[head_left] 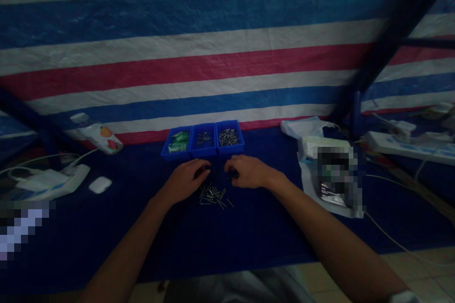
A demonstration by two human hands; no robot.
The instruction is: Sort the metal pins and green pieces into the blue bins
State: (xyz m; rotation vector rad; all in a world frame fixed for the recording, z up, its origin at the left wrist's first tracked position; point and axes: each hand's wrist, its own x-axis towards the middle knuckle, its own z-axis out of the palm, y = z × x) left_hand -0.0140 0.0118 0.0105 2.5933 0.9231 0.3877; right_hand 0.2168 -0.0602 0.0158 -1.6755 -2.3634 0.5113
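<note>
Over the dark blue table, my left hand (185, 178) is half curled, with a dark gap between thumb and forefinger. Opposite it, my right hand (249, 171) has its fingers bent round something small and dark that I cannot make out. Loose screws (213, 195) lie scattered on the table just below and between the hands. Behind the hands stand three blue bins in a row: the left bin (164, 152) has green packets (179, 142), the middle bin (203, 153) a few screws (204, 138), the right bin (231, 149) many small metal pieces (229, 137).
At left are a tilted bottle (101, 136), a white earbud case (100, 184) and a power strip (67, 184) with cables. At right lie a tissue-like pack (325, 144), white wrapping (307, 182) and another power strip (408, 147). A striped tarp (213, 66) hangs behind.
</note>
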